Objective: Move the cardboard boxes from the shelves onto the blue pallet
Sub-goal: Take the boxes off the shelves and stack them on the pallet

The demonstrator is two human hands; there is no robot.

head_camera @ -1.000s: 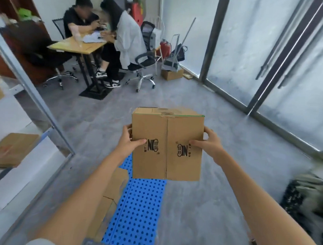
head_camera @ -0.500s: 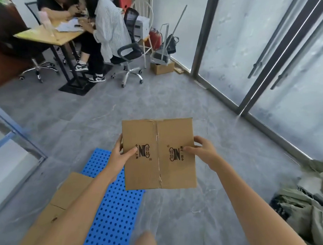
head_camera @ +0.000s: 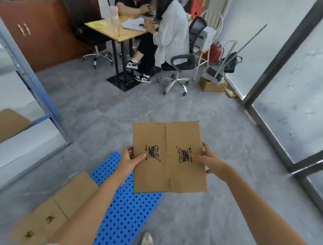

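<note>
Above the blue pallet (head_camera: 132, 212), head view: cardboard box (head_camera: 169, 157) held in the air, its printed top face toward the camera, centre seam running top to bottom. Left hand (head_camera: 129, 160) clamps the box's left edge, thumb on the top face by the left logo. Right hand (head_camera: 210, 161) clamps the right edge, thumb lying across the right logo. Box's lower left corner overlaps the pallet's far end in the frame; the rest hangs over grey floor (head_camera: 199, 216). Second cardboard box (head_camera: 55, 208) sits on the pallet's left side, partly hidden by the left forearm. Wearer's sneaker (head_camera: 147, 241) on the floor just right of the pallet. Shelf rack (head_camera: 23, 97) at left, another carton (head_camera: 7, 125) on it, blurred. Two people seated at a desk (head_camera: 113, 30) well behind.
</note>
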